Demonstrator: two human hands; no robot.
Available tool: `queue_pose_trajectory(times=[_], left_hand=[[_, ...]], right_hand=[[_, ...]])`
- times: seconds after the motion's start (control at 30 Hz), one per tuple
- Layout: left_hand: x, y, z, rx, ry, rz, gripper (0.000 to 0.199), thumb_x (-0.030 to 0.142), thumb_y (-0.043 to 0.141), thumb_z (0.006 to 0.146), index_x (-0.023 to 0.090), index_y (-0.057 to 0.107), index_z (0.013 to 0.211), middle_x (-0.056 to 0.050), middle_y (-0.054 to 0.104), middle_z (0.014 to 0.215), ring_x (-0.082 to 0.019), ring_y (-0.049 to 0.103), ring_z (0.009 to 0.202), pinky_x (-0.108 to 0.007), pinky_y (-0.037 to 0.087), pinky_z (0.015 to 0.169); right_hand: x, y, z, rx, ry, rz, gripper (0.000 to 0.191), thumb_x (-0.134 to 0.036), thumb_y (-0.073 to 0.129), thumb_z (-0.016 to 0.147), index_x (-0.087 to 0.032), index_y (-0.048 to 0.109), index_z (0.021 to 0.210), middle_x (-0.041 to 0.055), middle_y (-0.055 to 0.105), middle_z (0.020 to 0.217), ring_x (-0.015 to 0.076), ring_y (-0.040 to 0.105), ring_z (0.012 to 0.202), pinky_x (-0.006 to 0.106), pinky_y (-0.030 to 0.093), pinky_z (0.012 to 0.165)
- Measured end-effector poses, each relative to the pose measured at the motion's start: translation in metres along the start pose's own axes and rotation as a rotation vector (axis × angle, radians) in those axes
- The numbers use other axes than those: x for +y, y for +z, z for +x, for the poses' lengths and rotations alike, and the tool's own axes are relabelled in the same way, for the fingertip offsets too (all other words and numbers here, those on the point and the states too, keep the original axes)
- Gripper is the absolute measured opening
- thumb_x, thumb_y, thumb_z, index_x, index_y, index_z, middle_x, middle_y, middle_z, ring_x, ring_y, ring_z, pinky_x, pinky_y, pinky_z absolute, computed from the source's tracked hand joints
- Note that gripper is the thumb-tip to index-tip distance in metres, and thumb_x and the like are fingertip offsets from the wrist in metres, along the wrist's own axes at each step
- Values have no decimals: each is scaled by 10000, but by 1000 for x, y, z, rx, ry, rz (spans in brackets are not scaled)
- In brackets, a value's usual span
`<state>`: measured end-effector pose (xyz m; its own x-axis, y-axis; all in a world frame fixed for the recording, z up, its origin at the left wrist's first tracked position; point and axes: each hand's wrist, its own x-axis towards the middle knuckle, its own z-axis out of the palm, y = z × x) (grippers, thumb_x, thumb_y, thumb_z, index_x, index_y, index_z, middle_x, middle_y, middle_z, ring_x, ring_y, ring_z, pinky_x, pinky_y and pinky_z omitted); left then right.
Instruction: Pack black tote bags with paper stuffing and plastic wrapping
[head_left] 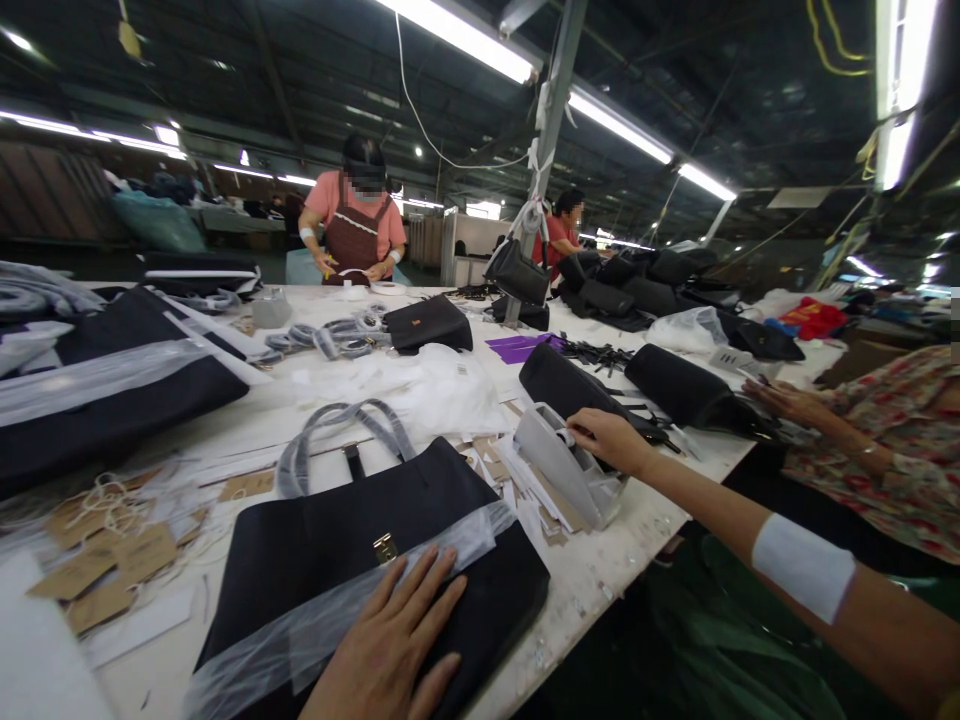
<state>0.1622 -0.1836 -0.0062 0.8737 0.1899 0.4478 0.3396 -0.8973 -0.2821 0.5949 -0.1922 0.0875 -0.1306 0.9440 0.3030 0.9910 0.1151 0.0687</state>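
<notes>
A black handbag [337, 540] lies flat on the table in front of me, with a gold clasp [385, 547] and grey handles in clear wrapping [300, 450]. Across its front runs a strip of clear plastic film [255, 640]. My left hand [397, 640] rests on the bag and film, fingers spread, below the clasp. At the bag's upper right stands a grey tape dispenser [551, 465]. My right hand [611, 440] is at its top with thumb and fingertips pinched together; what lies between them is too small to make out. A white band circles my right forearm.
Brown tags [112, 560] with strings lie at left, beside another black bag [97, 380]. White plastic [442, 390] and more black bags [427, 325] cover the table beyond. A co-worker's hands [795, 405] are at the right; two people [360, 215] work across the table.
</notes>
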Motion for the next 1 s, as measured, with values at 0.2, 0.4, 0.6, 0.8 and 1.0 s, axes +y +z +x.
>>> queue_pose_trajectory(times=[0.2, 0.4, 0.6, 0.8, 1.0], left_hand=[[1, 0, 0, -11, -13, -26, 616, 518, 447, 964, 250, 331, 1506, -31, 349, 1557, -234, 384, 1409, -397, 462, 1050], [0, 1, 0, -10, -22, -78, 614, 507, 463, 962, 247, 339, 1504, -34, 347, 1561, -234, 382, 1409, -383, 432, 1079], [1, 1, -1, -10, -26, -89, 608, 500, 461, 965, 245, 341, 1504, -35, 343, 1564, -234, 378, 1411, -383, 425, 1087], [1, 1, 0, -14, -20, -43, 612, 515, 459, 958, 256, 345, 1501, -35, 348, 1561, -232, 386, 1408, -391, 452, 1063], [1, 3, -1, 19, -15, -25, 625, 522, 465, 952, 247, 349, 1501, -44, 358, 1558, -232, 390, 1405, -375, 434, 1075]], right_hand=[[-3, -8, -8, -82, -87, -144, 132, -183, 522, 898, -176, 651, 926, 63, 665, 866, 196, 634, 799, 272, 436, 683], [-1, -11, -11, -148, -142, -105, 108, -162, 547, 868, -185, 645, 906, 55, 664, 868, 188, 635, 798, 264, 437, 698], [-4, -24, -17, -186, -149, -83, 92, -167, 533, 864, -189, 622, 866, 47, 658, 842, 176, 627, 744, 266, 432, 676], [-8, -46, -38, -146, -145, -100, 115, -148, 509, 856, -201, 611, 849, 34, 649, 814, 163, 617, 716, 256, 420, 642], [-12, -66, -75, -63, -134, -133, 130, -212, 491, 919, -204, 619, 900, 38, 650, 825, 171, 621, 744, 271, 442, 662]])
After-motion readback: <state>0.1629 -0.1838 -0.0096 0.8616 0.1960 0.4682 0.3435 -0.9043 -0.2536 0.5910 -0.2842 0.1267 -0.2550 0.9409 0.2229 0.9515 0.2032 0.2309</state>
